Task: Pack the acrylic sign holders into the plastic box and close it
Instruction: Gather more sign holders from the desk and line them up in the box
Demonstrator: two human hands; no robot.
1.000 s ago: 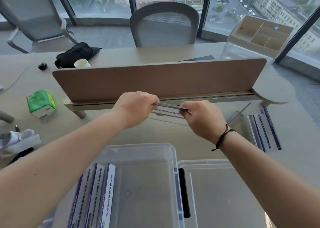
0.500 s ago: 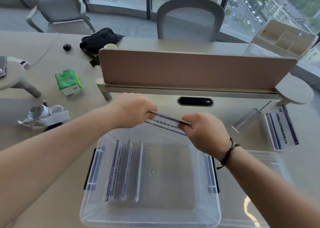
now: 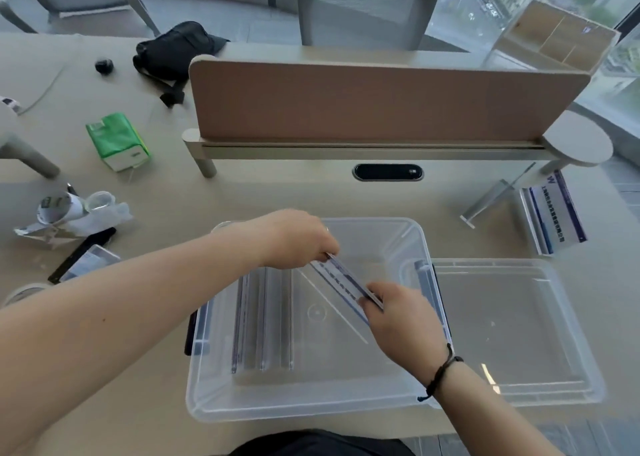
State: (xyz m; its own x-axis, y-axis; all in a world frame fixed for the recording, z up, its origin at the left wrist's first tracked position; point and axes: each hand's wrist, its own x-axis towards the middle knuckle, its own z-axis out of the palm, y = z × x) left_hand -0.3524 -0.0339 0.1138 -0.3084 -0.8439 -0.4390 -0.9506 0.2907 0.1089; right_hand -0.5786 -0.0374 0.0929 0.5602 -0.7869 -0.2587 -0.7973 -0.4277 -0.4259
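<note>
Both hands pinched one holder (image 3: 346,282) by its ends, tilted inside the box (image 3: 311,410): left hand (image 3: 298,237) far end, right hand (image 3: 398,320) near end, fingertips hidden. Three holders (image 3: 263,320) stood at the box's left; the lid (image 3: 512,331) lay beside it, print unreadable

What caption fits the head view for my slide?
Both hands, left and right, lower a sign holder into the open plastic box.

We see a tan divider screen (image 3: 381,101) standing across the worktop (image 3: 277,196). Left of the screen lies a green tissue pack (image 3: 117,141); behind the screen's left end, a black bag (image 3: 173,52); beyond it, a grey chair (image 3: 367,7).
</note>
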